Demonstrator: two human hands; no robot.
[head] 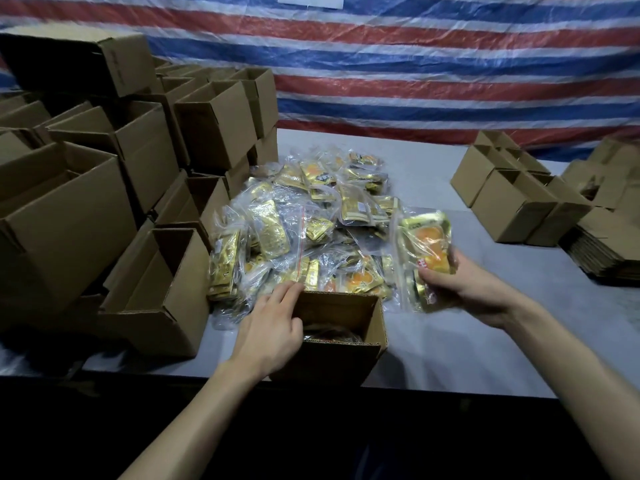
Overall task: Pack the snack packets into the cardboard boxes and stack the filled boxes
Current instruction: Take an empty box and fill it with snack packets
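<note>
1. Nearest to the camera are two bare forearms. They reach over the near edge of the grey bench (450,344) toward a small open brown cardboard box (349,351) that stands at that edge.
2. The left grip (268,329) rests on the left wall of this box with fingers nearly straight, clasping nothing that I can see.
3. The right grip (464,289), just right of the box and above the bench, is closed around the lower part of a clear zip bag of gold and orange snack packets (424,251).
4. I judge this bag to be light, soft and slippery, and its film will crumple and slide. It is better to hold it across the middle, over the packets, not by the loose film edge.
5. Inside the box something dark lies low, but I cannot tell what it is. There seems to be room for the bag.
6. Behind the box, reaching its far rim, lies a big heap of similar clear bags (298,230).
7. Left of the box stand stacked open brown cartons (149,157), and their contents are hidden. Far right of the box stand smaller open cartons (512,209), whose insides are also not visible.
</note>
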